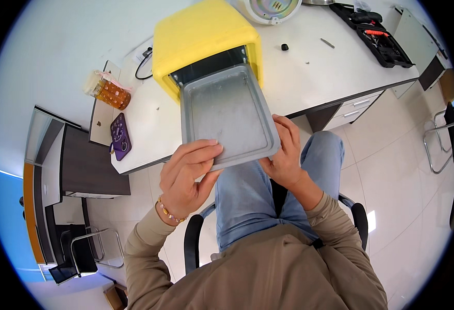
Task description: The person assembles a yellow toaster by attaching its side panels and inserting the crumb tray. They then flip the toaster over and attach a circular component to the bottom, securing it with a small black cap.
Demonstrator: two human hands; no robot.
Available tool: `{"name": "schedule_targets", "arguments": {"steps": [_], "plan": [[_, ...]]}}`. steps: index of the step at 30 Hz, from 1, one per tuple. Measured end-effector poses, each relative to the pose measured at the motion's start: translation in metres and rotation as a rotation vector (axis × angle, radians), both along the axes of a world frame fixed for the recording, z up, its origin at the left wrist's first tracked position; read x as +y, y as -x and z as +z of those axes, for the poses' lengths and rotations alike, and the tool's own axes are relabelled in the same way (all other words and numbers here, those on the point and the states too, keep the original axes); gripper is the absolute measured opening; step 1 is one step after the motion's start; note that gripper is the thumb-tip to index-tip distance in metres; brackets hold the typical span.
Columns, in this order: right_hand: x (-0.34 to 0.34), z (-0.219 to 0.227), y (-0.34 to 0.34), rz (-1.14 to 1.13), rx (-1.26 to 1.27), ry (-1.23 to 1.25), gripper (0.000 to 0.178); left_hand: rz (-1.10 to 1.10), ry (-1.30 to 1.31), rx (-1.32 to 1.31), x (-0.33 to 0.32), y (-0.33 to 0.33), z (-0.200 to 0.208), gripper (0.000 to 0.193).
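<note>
A grey rectangular baking tray (222,111) with a raised rim sticks out of the open front of a yellow box-shaped toaster oven (204,39). Its far end is at the oven's dark opening; the near end hangs past the table edge, above my lap. My left hand (188,173) grips the near left corner, fingers over the rim and thumb below. At the near right corner, my right hand (284,155) closes around the side edge. Whether the tray's far end rests on anything inside is hidden.
On the white table (299,82) lie a purple phone (120,136), a jar of amber drink (111,93), a black cable (143,64), a small black knob (285,47), a metal bit (327,43) and an open black tool case (379,39). A round white appliance part (271,10) stands behind.
</note>
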State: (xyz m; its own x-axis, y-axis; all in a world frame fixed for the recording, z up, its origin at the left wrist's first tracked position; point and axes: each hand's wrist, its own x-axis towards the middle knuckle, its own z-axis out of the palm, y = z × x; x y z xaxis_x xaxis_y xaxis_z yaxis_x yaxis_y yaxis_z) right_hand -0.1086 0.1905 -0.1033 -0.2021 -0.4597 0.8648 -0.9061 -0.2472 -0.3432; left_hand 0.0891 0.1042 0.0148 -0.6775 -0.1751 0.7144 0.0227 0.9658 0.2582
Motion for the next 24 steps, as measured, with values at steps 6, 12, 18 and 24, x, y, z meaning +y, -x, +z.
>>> {"name": "schedule_targets", "arguments": {"steps": [6,12,18,24], "plan": [[0.0,0.001,0.001,-0.01,-0.007,-0.013,0.031,0.043,0.034,0.0,-0.007,0.008,-0.005,0.024],[-0.001,-0.002,0.001,-0.014,-0.011,-0.003,0.034,0.052,0.046,0.02,-0.015,0.019,-0.007,0.024],[-0.001,0.003,0.0,-0.014,-0.008,-0.001,0.034,0.064,0.061,0.015,-0.022,0.025,-0.012,0.025],[0.0,0.005,0.001,0.005,-0.021,-0.006,0.034,0.081,0.057,0.022,-0.03,0.03,-0.014,0.026]]}}
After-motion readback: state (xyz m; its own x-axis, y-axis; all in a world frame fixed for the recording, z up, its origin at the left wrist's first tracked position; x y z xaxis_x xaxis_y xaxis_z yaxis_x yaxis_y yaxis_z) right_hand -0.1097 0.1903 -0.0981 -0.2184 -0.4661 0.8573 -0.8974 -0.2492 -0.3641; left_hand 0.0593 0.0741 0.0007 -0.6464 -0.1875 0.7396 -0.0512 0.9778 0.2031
